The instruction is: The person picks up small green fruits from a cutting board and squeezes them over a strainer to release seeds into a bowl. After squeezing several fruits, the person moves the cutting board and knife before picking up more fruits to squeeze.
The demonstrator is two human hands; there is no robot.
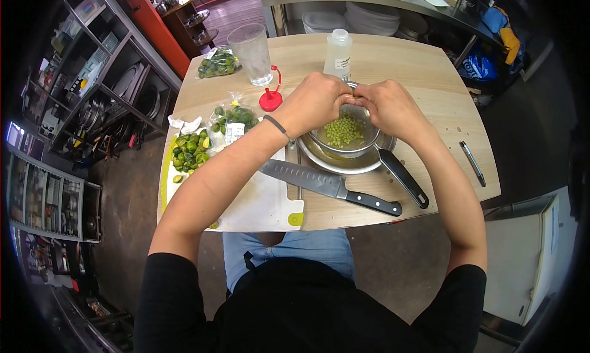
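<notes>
Above a mesh strainer (pixel 369 145), my left hand (pixel 322 104) and my right hand (pixel 388 107) meet with fingertips pinched together. Between them shows a small yellowish citrus piece (pixel 354 97), mostly hidden by the fingers. Pale green seeds (pixel 343 130) lie in the strainer, which rests over a metal bowl (pixel 326 161); its black handle (pixel 405 180) points toward me. On the left, small green limes (pixel 190 150), some cut, are heaped on a white cutting board (pixel 252 205). A large knife (pixel 326 184) lies across the board's right edge.
Behind the hands stands a clear squeeze bottle (pixel 339 53). Its red cap (pixel 270 99) lies near a tall clear tumbler (pixel 251 53). Bagged limes (pixel 218 63) sit at the far left, and another bag (pixel 232 119) beside the board. A pen (pixel 473 164) lies at right.
</notes>
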